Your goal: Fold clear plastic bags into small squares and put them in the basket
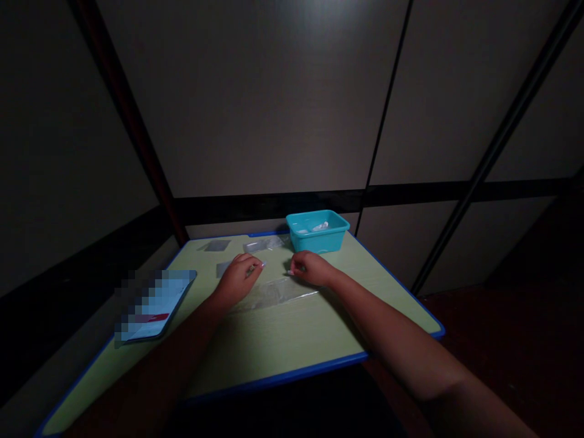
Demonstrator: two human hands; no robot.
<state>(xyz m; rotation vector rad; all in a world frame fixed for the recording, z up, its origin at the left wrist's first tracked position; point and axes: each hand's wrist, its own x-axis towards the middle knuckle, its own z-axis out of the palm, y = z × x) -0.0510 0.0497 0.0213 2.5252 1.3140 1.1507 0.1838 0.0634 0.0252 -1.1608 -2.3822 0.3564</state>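
Over the middle of the pale green table [283, 340], my left hand [238, 277] has its fingers pinched together on something small that I cannot make out. My right hand [309, 269] is curled beside it, a small pale thing [290, 273] showing at its fingertips, too small to name. A gap separates the two hands. Just below them a long clear plastic bag [287, 293] lies flat. A small greyish clear packet [222, 269] is partly covered by my left hand.
A turquoise basket [318, 241] with some clear plastic inside stands at the back right. Another clear bag [264, 244] and a small grey packet [216, 246] lie near the back edge. At the left is a tablet-like device [176, 298], partly blurred. Wall panels rise behind the table.
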